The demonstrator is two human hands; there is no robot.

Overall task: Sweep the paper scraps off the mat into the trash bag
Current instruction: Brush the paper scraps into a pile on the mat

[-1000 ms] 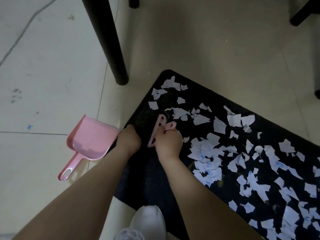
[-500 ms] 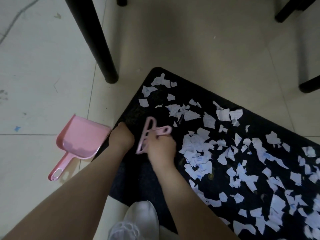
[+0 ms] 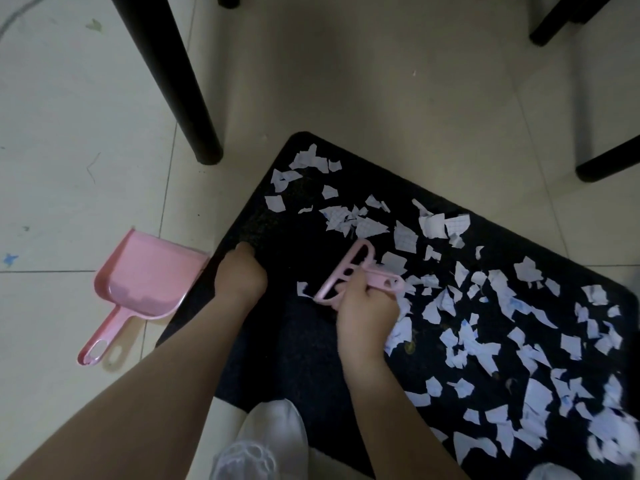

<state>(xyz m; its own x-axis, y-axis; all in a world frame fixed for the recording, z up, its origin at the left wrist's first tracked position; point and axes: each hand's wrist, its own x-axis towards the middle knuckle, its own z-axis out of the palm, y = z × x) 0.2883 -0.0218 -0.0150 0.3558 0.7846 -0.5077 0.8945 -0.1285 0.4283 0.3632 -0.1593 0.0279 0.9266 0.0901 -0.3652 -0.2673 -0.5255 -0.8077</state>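
The pink plastic dustpan (image 3: pixel 147 278) holds nothing, the right hand (image 3: pixel 363 308) grips a pink brush (image 3: pixel 349 271) on the dark fuzzy mat (image 3: pixel 294 341) with torn paper scraps (image 3: pixel 512 306), and I cannot tell the left hand's (image 3: pixel 240 277) grip

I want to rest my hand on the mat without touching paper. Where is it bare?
The mat is bare at its near-left part, between the left hand, the right hand and the white shoe. Right of the pink brush, paper scraps crowd it.
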